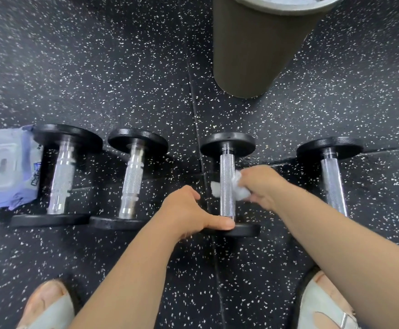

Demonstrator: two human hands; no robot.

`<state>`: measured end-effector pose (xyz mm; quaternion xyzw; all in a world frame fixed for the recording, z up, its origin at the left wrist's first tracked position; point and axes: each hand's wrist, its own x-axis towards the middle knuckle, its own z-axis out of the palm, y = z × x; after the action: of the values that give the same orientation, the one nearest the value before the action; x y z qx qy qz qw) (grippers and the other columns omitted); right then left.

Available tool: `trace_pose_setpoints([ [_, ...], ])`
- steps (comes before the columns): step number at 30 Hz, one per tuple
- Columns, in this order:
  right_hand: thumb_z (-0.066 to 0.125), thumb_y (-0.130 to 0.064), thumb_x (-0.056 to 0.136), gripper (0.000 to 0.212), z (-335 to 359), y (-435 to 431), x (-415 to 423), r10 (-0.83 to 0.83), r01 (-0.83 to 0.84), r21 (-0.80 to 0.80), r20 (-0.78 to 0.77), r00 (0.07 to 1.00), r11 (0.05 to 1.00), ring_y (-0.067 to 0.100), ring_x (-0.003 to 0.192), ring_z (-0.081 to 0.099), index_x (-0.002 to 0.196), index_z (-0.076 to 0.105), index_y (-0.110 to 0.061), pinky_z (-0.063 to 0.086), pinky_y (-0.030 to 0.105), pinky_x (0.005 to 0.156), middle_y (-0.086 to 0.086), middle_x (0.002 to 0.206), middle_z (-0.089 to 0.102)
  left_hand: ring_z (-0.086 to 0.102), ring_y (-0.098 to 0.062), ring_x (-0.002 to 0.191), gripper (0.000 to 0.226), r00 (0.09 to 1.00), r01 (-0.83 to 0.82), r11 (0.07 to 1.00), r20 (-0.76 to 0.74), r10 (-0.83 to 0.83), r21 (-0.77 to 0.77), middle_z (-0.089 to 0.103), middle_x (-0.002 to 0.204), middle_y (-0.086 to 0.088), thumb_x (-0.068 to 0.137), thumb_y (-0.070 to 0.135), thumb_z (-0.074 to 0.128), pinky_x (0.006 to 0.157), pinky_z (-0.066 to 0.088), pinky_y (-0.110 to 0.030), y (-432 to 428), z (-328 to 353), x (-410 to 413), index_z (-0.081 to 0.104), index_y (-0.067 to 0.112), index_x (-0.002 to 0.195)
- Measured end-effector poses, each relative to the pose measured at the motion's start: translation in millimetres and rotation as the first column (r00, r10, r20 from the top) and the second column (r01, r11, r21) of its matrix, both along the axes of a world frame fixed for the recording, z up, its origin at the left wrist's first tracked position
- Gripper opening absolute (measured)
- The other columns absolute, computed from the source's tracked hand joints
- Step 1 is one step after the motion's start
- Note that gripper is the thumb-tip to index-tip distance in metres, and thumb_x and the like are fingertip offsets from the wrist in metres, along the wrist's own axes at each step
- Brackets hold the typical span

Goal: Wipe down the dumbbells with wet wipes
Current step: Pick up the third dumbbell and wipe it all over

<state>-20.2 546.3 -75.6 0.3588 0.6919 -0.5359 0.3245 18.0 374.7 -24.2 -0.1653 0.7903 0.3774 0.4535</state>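
A round brown bin [253, 48] with a white liner [286, 1] stands on the speckled black rubber floor [122, 79]. A lilac wet-wipe pack [3, 167] lies against the leftmost dumbbell [60, 176]. On the third dumbbell [227, 172], the right hand [264, 184] clutches a crumpled white wipe [238, 189] against the knurled chrome handle; the left hand [189, 210] grips its near black plate

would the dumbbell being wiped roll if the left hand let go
Probably: the black round-plated dumbbell with knurled chrome handle lies on its plate edges, and the left hand grips its near plate. Likely heavy for its size, being metal.
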Motion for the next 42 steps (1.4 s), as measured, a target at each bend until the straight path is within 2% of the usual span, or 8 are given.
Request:
trace_pose_setpoints([
  [6,0.045,0.013,0.09,0.037,-14,-9,-28,-0.482,0.479,-0.253,0.054,0.875,0.841,0.03,0.106,0.065,0.124,0.051,0.003,0.057,0.036,0.072,0.021,0.121,0.061,0.053,-0.009,0.094,0.075,0.996,0.061,0.997,0.068,-0.064,0.041,0.053,0.109,0.008,0.056,0.043,0.09,0.075,0.043,-0.029,-11,5,-8,0.051,0.027,0.119],
  [10,0.047,0.012,0.091,0.041,-3,-12,-9,-0.266,0.261,-0.278,0.019,0.964,0.925,0.02,0.092,0.064,0.126,0.056,-0.005,0.055,0.031,0.086,0.014,0.112,0.065,0.061,-0.016,0.098,0.068,0.987,0.099,0.993,0.117,-0.107,0.07,0.064,0.109,0.002,0.045,0.04,0.087,0.09,0.05,-0.037,-21,4,-13,0.058,0.034,0.106],
  [16,0.058,0.007,0.079,0.027,-2,-19,34,0.308,-0.307,-0.023,0.086,0.947,0.951,0.016,0.067,0.055,0.096,0.073,-0.007,0.045,0.03,0.053,0.019,0.095,0.07,0.065,-0.021,0.087,0.045,0.994,0.093,0.994,0.058,-0.096,0.061,0.065,0.1,-0.002,0.064,0.015,0.07,0.079,0.054,-0.035,-31,1,-9,0.059,0.029,0.106],
  [20,0.055,0.007,0.075,0.037,-2,-26,27,0.351,-0.35,-0.032,0.126,0.928,0.936,0.019,0.06,0.036,0.112,0.052,0.015,0.025,0.027,0.05,0.029,0.081,0.051,0.064,-0.016,0.089,0.044,0.986,0.167,0.984,-0.011,-0.168,-0.055,0.062,0.102,0.003,0.071,0.017,0.077,0.078,0.052,-0.029,-42,6,-18,0.057,0.026,0.108],
  [28,0.049,0.013,0.088,0.03,-11,-49,-20,-0.154,0.164,-0.172,0.07,0.986,0.971,0.024,0.092,0.069,0.114,0.058,0.001,0.059,0.035,0.079,0.016,0.113,0.064,0.065,-0.019,0.088,0.025,0.967,0.252,0.961,0.001,-0.254,-0.114,0.068,0.099,-0.002,0.078,0.011,0.073,0.082,0.055,-0.034,-56,1,-19,0.059,0.028,0.092],
  [33,0.045,0.011,0.091,0.024,-18,-62,-34,-0.446,0.44,-0.291,0.049,0.894,0.849,0.018,0.074,0.062,0.111,0.054,0.001,0.052,0.028,0.056,0.017,0.102,0.061,0.058,-0.014,0.073,0.024,0.966,0.26,0.964,0.019,-0.26,-0.06,0.064,0.084,0.004,0.073,0.02,0.07,0.071,0.051,-0.03,-58,6,-18,0.063,0.026,0.095],
  [38,0.046,0.011,0.089,0.025,-8,-63,-15,-0.101,0.087,-0.174,-0.07,0.992,0.981,0.018,0.068,0.052,0.079,0.063,-0.004,0.048,0.027,0.065,0.015,0.084,0.06,0.057,-0.009,0.096,0.068,0.951,0.304,0.952,0.068,-0.3,-0.047,0.06,0.103,0.011,0.049,0.06,0.084,0.092,0.047,-0.034,-58,14,-20,0.057,0.033,0.105],
  [42,0.054,0.008,0.079,0.02,-11,-59,28,0.26,-0.26,-0.026,-0.002,0.966,0.965,0.018,0.06,0.047,0.067,0.063,-0.005,0.038,0.027,0.057,0.01,0.066,0.056,0.057,-0.009,0.097,0.07,0.951,0.304,0.951,0.07,-0.301,-0.053,0.058,0.105,0.012,0.052,0.055,0.087,0.089,0.046,-0.032,-60,11,-18,0.054,0.031,0.109],
])
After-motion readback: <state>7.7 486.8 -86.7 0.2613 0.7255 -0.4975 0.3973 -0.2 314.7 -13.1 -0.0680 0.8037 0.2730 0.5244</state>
